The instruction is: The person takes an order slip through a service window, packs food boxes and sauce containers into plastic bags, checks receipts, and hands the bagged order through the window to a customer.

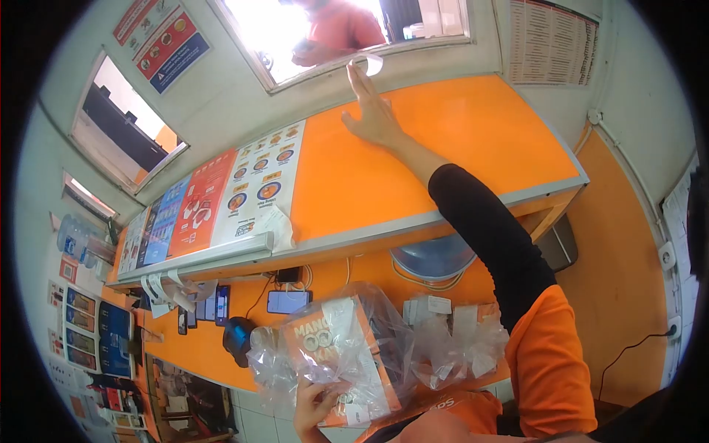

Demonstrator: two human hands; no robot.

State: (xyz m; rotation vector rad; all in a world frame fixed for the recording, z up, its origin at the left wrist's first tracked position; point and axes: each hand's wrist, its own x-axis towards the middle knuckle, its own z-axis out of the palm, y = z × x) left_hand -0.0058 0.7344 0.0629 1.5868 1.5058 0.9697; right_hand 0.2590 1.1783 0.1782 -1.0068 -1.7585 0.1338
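Note:
My right hand (373,118) reaches across the orange counter to the window. Its fingers are stretched and the thumb stands apart; a small white slip of paper (374,65) is at the fingertips, apparently held between the fingers. Low in the view, my left hand (316,402) is closed on a clear plastic bag (395,332). Inside the bag is an orange and white box (325,336) with large printed letters. A second clear bag (461,343) with papers on it lies to the right.
Beyond the window (384,52) stands a person in orange (343,29). Menu sheets (258,177) cover the left part of the counter (443,148). On the lower shelf are several phones (288,301), a dark blue device (238,340) and a blue-grey bowl (433,258).

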